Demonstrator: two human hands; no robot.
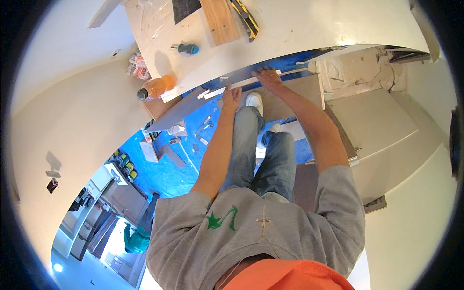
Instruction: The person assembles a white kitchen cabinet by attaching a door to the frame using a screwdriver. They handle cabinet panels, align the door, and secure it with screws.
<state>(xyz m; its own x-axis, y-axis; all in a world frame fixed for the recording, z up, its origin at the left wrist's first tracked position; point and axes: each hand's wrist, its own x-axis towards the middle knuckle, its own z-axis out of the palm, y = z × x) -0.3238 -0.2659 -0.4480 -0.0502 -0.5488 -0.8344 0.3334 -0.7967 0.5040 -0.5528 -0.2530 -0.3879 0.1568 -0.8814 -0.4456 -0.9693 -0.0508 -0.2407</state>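
Note:
A long, thin white strip (248,82) lies slantwise below the table's front edge, over a grey-brown panel (289,99). My left hand (231,98) is closed on the strip from the near side, fingers pointing away from me. Farther right, my right hand (267,77) reaches over the same strip with bent fingers, gripping it near its right part. The panel's edge runs close beneath both hands. What the undersides of my fingers touch is hidden.
On the white table (314,24) lie a blue screwdriver (187,49), a wooden board (220,21) and a yellow-black utility knife (245,20). An orange bottle (153,89) is at its left edge. Tools lie on the blue floor (166,171). Another person in green (137,239) is at lower left.

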